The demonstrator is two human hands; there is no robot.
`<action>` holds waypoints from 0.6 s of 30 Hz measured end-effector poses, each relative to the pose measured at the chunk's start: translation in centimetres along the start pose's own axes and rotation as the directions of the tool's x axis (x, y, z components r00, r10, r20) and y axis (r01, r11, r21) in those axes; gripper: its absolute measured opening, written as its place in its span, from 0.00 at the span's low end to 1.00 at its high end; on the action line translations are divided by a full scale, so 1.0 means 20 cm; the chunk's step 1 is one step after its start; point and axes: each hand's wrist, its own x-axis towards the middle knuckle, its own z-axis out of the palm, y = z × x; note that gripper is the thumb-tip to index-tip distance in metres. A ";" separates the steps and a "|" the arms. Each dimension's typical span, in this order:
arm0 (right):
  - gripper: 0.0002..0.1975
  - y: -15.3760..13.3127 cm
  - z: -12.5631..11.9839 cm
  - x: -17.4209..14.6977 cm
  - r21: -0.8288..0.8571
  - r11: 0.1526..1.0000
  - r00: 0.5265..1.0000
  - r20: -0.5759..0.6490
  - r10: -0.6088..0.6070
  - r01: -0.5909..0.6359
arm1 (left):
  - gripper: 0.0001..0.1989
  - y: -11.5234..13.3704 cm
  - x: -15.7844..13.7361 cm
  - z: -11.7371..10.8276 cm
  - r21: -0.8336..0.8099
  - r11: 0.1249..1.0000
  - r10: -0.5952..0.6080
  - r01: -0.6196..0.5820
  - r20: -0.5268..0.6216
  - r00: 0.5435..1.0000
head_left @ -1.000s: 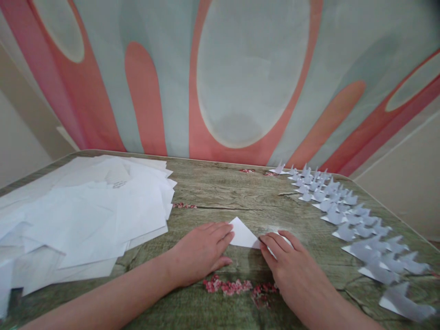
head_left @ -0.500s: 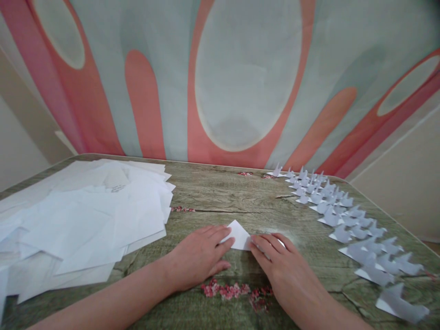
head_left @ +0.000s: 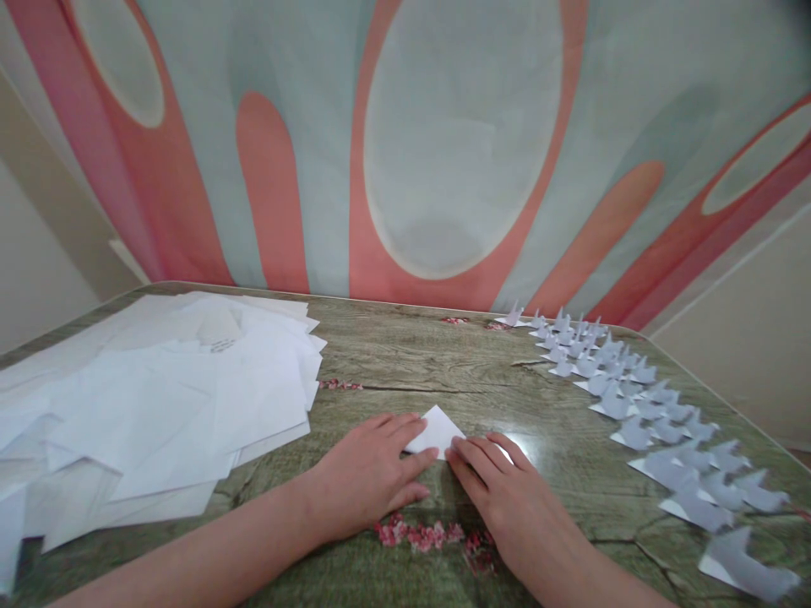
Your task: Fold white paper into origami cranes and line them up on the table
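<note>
A small folded white paper [head_left: 436,432] lies on the table in front of me, its pointed corner facing away. My left hand [head_left: 373,464] holds the left side down with its fingertips, the thumb lower and off the paper. Over the right part rest the closed fingers of my right hand [head_left: 500,481], pressed on the paper. A bit of white shows past the right fingers. The paper's lower edge and side corners are partly hidden under my fingers.
A wide, loose pile of white paper sheets [head_left: 158,405] covers the left of the wood-patterned table [head_left: 393,346]. Along the right edge stand rows of several folded paper birds [head_left: 614,401]. A patterned curtain-like backdrop [head_left: 462,143] rises behind the table.
My right hand has slid slightly left along the paper, closer to my left hand. The whole view has shifted a little; the paper stays in place.
</note>
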 end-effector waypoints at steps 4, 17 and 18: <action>0.21 0.00 0.00 0.00 0.001 1.000 1.000 0.005 -0.004 0.004 | 0.18 0.02 -0.02 -0.04 0.044 0.996 -0.078 0.078 -0.006 0.997; 0.19 -0.01 0.00 0.01 0.025 1.000 1.000 -0.026 0.013 -0.012 | 0.18 0.07 -0.07 -0.11 0.164 0.959 -0.252 0.231 0.122 0.960; 0.19 -0.01 -0.01 0.01 0.026 0.999 0.999 -0.024 0.021 -0.021 | 0.18 0.07 -0.07 -0.11 0.164 0.958 -0.257 0.234 0.131 0.958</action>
